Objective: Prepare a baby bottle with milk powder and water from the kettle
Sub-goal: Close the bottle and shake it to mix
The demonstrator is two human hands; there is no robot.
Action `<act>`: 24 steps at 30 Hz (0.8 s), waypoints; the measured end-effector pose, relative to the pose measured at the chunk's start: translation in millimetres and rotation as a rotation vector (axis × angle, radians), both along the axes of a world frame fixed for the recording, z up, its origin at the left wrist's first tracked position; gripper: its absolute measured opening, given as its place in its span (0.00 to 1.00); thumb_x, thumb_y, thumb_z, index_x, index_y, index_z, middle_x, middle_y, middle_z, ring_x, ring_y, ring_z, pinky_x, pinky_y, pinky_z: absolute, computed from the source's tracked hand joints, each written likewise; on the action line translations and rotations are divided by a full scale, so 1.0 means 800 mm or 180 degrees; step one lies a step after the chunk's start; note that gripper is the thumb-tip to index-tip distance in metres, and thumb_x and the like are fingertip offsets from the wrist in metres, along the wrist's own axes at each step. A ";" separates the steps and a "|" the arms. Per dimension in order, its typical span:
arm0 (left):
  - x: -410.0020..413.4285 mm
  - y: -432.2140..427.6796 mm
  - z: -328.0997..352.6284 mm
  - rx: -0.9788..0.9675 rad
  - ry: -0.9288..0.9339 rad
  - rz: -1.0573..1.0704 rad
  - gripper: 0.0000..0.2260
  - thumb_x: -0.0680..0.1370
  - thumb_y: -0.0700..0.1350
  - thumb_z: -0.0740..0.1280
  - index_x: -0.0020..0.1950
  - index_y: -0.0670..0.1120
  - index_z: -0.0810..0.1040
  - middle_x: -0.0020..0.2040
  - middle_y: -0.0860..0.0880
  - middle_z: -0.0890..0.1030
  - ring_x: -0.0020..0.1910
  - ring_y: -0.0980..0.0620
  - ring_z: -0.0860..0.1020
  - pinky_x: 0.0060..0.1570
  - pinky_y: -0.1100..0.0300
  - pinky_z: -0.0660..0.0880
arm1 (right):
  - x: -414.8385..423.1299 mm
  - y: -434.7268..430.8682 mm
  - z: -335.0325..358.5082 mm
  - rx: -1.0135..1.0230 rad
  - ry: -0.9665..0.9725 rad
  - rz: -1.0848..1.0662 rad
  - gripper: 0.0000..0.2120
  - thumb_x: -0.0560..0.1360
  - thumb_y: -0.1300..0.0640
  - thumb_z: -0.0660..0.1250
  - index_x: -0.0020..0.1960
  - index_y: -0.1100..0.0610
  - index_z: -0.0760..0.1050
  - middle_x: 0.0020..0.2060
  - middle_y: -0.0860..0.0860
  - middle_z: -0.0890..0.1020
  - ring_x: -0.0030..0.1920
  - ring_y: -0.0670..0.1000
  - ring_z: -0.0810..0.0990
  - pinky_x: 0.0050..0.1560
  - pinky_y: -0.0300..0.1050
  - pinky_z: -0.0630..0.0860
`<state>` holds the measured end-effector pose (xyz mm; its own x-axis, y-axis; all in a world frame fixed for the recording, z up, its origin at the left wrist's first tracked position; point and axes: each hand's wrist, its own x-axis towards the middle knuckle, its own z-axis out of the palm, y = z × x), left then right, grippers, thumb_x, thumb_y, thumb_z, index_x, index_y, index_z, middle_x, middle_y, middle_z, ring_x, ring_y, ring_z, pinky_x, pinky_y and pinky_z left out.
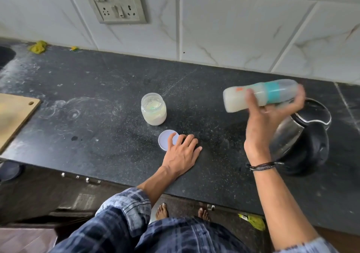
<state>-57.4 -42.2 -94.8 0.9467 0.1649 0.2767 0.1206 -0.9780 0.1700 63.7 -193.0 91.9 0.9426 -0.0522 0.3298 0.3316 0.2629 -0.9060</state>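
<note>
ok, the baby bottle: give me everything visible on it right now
The baby bottle is translucent plastic with a teal collar band and a clear cap over the teat end, plus a small orange mark on the body. It holds cloudy, whitish liquid. It lies nearly horizontal in the air, base pointing left, cap end right, blurred by motion. The right hand grips it around the middle, above the counter and just over the steel kettle. Nothing else touches it.
</note>
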 end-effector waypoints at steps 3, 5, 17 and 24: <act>0.001 0.001 -0.001 -0.0042 -0.0015 -0.0036 0.16 0.86 0.59 0.56 0.61 0.50 0.77 0.61 0.53 0.76 0.57 0.47 0.75 0.69 0.37 0.61 | -0.011 0.003 -0.002 -0.0505 0.0052 0.0586 0.46 0.69 0.67 0.81 0.76 0.48 0.58 0.68 0.48 0.73 0.59 0.53 0.85 0.55 0.43 0.81; 0.001 0.000 -0.002 -0.0022 -0.0044 -0.0005 0.16 0.86 0.59 0.57 0.60 0.50 0.77 0.61 0.53 0.76 0.56 0.48 0.75 0.68 0.38 0.60 | -0.010 0.003 0.009 -0.0112 -0.0184 0.0289 0.46 0.71 0.68 0.80 0.77 0.51 0.54 0.69 0.48 0.73 0.62 0.53 0.83 0.58 0.45 0.81; -0.001 -0.002 0.005 -0.0073 0.0081 0.0034 0.17 0.86 0.58 0.56 0.61 0.49 0.78 0.63 0.52 0.77 0.58 0.46 0.76 0.69 0.36 0.62 | -0.011 0.012 0.010 -0.0059 -0.0301 0.0157 0.46 0.74 0.67 0.78 0.78 0.53 0.51 0.70 0.47 0.72 0.63 0.52 0.83 0.59 0.47 0.81; 0.000 -0.002 0.005 -0.0079 0.0090 0.0044 0.17 0.86 0.58 0.55 0.60 0.49 0.78 0.63 0.51 0.77 0.58 0.46 0.75 0.70 0.37 0.61 | -0.009 0.010 0.012 -0.0007 -0.0047 0.0195 0.45 0.71 0.63 0.81 0.76 0.48 0.56 0.69 0.48 0.72 0.61 0.53 0.84 0.59 0.47 0.81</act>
